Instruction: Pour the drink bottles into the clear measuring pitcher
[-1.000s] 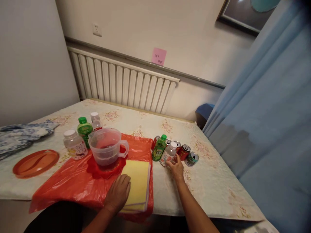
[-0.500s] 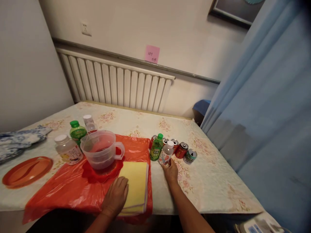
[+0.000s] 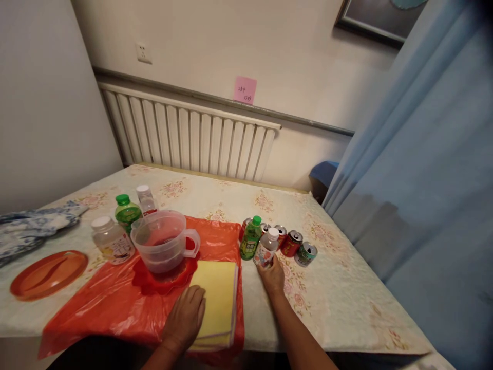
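Observation:
My right hand [image 3: 272, 277] is wrapped round the lower part of a clear plastic bottle [image 3: 266, 247] with a white cap and a printed label, which stands upright. Close on its left is a green-capped bottle of green drink [image 3: 251, 239]. Several drink cans stand just behind and to the right, among them a red can [image 3: 291, 243] and a green can [image 3: 306, 254]. My left hand [image 3: 187, 314] lies with its fingers resting on the left edge of a stack of yellow sheets [image 3: 216, 295]; whether they are cloth or paper I cannot tell.
A clear plastic measuring jug [image 3: 159, 249] stands in a red scalloped dish [image 3: 144, 277] on a red plastic sheet [image 3: 103, 311]. Bottles, including a white-capped bottle [image 3: 112, 240], stand left of it. An orange oval lid [image 3: 49, 275] and a patterned cloth [image 3: 36, 226] lie further left.
The whole view has shifted slightly, moving everything a little down and right in the picture. Both hands keep their places on the bottle and the yellow stack.

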Demonstrator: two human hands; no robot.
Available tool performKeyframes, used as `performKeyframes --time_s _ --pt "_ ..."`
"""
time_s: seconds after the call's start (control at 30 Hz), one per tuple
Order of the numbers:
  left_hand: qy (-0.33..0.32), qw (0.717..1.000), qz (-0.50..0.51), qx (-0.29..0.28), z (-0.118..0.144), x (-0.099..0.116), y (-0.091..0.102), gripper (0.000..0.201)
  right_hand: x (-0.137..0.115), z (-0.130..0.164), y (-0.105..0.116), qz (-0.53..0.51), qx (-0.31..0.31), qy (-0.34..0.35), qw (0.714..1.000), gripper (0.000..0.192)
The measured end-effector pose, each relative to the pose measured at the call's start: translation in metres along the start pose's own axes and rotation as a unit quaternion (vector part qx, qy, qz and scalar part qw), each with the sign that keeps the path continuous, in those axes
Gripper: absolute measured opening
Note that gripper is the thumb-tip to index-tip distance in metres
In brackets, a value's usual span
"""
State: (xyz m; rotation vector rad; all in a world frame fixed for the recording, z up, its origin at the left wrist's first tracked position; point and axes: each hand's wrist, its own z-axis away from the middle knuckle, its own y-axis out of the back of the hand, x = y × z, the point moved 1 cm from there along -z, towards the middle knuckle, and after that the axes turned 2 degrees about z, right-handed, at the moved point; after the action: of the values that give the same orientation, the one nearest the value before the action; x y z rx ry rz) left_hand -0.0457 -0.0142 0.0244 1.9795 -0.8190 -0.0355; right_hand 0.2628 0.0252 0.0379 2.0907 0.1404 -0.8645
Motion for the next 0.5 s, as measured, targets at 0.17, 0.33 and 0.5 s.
performKeyframes --time_s 0.17,0.33,0.5 --pt "-0.004 1.000 0.000 -0.005 0.0005 -0.0015 -0.0020 0.017 -0.0001 0.0014 -0.0020 0.014 0.015 0.002 1.000 0.036" --pt "0.002 1.000 0.008 0.001 0.0002 -0.0006 -0.0007 0.017 0.0028 0.0024 -0.0038 0.015 0.024 -0.004 1.000 0.041" --pt "-0.005 1.000 0.001 -0.003 0.0007 -0.0006 -0.0009 0.017 0.0030 0.0021 -0.0021 0.008 0.017 0.010 1.000 0.042"
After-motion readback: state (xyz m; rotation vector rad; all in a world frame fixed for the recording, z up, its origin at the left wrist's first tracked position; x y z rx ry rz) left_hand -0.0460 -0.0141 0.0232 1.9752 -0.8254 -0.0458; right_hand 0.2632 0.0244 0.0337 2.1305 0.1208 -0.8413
